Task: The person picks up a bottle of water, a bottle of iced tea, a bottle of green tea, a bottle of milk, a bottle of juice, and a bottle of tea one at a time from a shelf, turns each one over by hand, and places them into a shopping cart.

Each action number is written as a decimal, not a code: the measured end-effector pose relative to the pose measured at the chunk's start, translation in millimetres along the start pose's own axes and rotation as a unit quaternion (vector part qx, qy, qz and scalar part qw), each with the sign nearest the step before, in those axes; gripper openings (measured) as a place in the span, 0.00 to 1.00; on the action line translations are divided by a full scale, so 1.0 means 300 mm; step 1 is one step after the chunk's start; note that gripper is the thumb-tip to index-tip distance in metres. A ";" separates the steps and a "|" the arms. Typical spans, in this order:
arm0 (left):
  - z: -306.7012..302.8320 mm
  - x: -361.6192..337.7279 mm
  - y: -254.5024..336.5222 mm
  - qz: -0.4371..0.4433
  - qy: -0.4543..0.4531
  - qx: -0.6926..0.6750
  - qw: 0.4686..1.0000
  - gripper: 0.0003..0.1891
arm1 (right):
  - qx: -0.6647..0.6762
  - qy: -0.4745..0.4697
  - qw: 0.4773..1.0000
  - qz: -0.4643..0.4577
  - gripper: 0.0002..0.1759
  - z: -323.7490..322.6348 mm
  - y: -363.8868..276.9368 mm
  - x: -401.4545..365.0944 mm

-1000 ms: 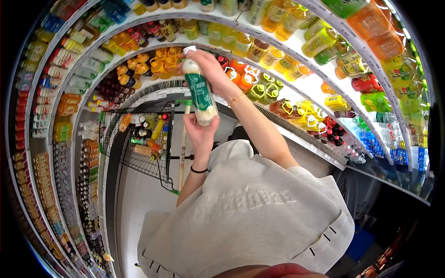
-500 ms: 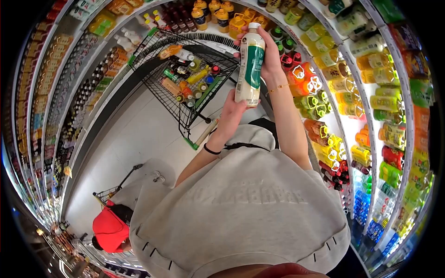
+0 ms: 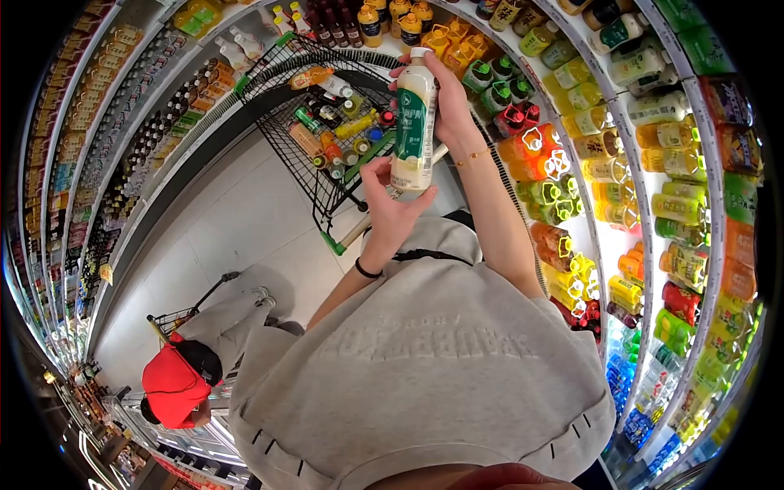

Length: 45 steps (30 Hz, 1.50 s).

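Upright in front of my chest is a plastic drink bottle with a white cap, pale contents and a green label whose front faces me. My right hand, with a thin gold bracelet at the wrist, wraps around its upper part below the cap. At the bottom end my left hand, wearing a black wristband, holds the base between thumb and fingers. Just beyond the bottle stands a black wire shopping cart with green corners, containing several bottles and packages.
Shelves of bottled drinks curve along the right side, and more stocked shelves line the left. Large orange jugs stand at the far end. A person in a red top is at the lower left beside another cart.
The bottle has turned so its label front shows, and has shifted slightly left. My left hand's fingers have spread wider around the base. The person in red has moved a little left.
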<state>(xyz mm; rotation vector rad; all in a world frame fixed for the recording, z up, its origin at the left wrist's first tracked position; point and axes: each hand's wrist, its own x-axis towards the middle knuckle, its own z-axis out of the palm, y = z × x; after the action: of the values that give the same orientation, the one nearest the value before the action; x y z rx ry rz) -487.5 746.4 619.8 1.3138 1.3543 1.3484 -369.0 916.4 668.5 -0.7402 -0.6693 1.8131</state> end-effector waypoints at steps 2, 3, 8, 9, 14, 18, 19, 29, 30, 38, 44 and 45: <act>-0.002 -0.002 -0.010 -0.017 -0.038 -0.056 0.998 0.37 | 0.038 -0.016 0.999 0.013 0.25 -0.010 -0.002 -0.006; -0.003 -0.005 -0.017 -0.034 -0.076 -0.114 0.990 0.36 | 0.038 -0.016 0.999 0.014 0.25 -0.013 -0.002 -0.011; 0.008 -0.019 -0.021 -0.152 -0.127 -0.240 0.950 0.33 | 0.072 -0.042 0.996 0.016 0.24 -0.041 -0.014 -0.026; 0.012 -0.020 -0.018 -0.154 -0.146 -0.245 0.946 0.33 | 0.072 -0.040 0.996 0.014 0.24 -0.046 -0.017 -0.031; 0.067 -0.029 -0.050 -0.114 -0.139 -0.244 0.953 0.35 | 0.078 -0.033 0.996 0.011 0.25 -0.068 -0.035 -0.057; 0.111 -0.042 -0.020 -0.051 -0.072 -0.172 0.981 0.36 | 0.027 -0.030 0.999 0.008 0.27 -0.092 -0.054 -0.079; 0.117 -0.042 -0.018 -0.051 -0.078 -0.172 0.981 0.36 | 0.027 -0.026 0.999 0.004 0.27 -0.098 -0.057 -0.084; 0.148 -0.018 -0.019 0.036 -0.071 -0.004 0.997 0.46 | 0.072 0.073 0.994 -0.020 0.24 -0.176 -0.104 -0.126; 0.148 -0.013 -0.009 0.039 -0.081 0.028 0.996 0.47 | 0.073 0.075 0.994 -0.023 0.24 -0.189 -0.101 -0.130; 0.153 0.016 -0.025 -0.185 -0.213 -0.324 0.903 0.30 | 0.116 0.045 0.991 -0.058 0.24 -0.222 -0.143 -0.160; 0.160 0.026 0.002 -0.156 -0.248 -0.281 0.914 0.28 | 0.138 0.049 0.987 -0.073 0.27 -0.214 -0.157 -0.160; 0.166 0.020 0.009 -0.151 -0.219 -0.271 0.925 0.28 | 0.139 0.049 0.987 -0.071 0.27 -0.215 -0.156 -0.155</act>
<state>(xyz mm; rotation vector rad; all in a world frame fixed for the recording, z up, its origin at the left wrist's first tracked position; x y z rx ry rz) -439.3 759.8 617.7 0.9066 0.7575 1.0301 -279.5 894.6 668.7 -0.5740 -0.3843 1.6836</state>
